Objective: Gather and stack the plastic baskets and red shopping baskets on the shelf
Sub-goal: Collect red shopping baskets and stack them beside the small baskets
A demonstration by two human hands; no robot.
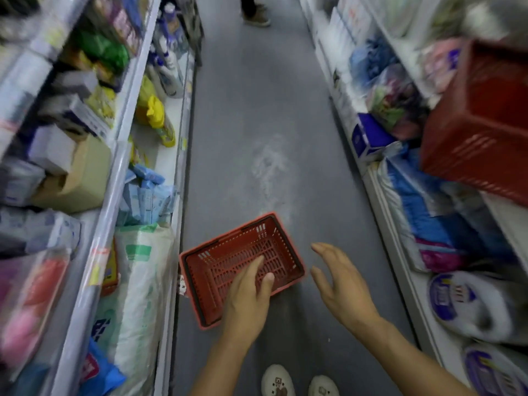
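Two red shopping baskets: one [243, 267] on the aisle floor [243, 124] at lower centre, beside the left shelf; another [483, 124] overhangs the upper-right shelf. Left hand [248, 298] and right hand [340, 284] hover spread, empty.

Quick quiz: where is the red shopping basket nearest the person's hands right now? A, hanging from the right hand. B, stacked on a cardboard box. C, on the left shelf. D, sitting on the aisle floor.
D: the red shopping basket sits empty on the grey floor, with the left hand over it and the right hand open beside it.
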